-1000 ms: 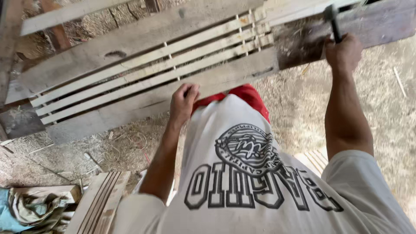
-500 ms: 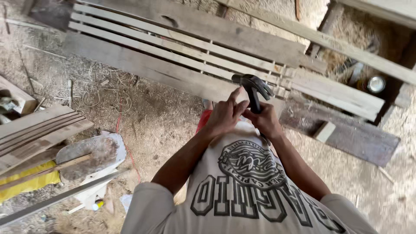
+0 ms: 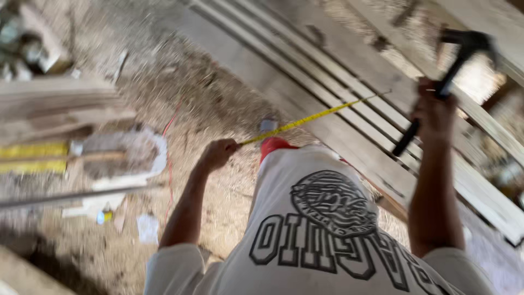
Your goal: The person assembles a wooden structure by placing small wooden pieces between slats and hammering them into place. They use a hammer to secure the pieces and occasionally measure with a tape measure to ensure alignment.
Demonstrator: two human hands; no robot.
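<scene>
Hammer (image 3: 445, 82), one, black, clenched by its handle in right hand (image 3: 434, 112), raised above the slatted wooden frame (image 3: 349, 109). Tape measure blade (image 3: 316, 116), one, yellow, stretched from left hand (image 3: 218, 153) across the frame's near edge; left fingers closed on its end. Frame: one, several parallel slats, exact count blurred. Planks (image 3: 54, 109), stacked well left of the frame, number unclear. Shovel-like pan (image 3: 123, 153), one, just below the planks.

shirt (image 3: 327, 235): white, short sleeves | black emblem, block lettering
</scene>
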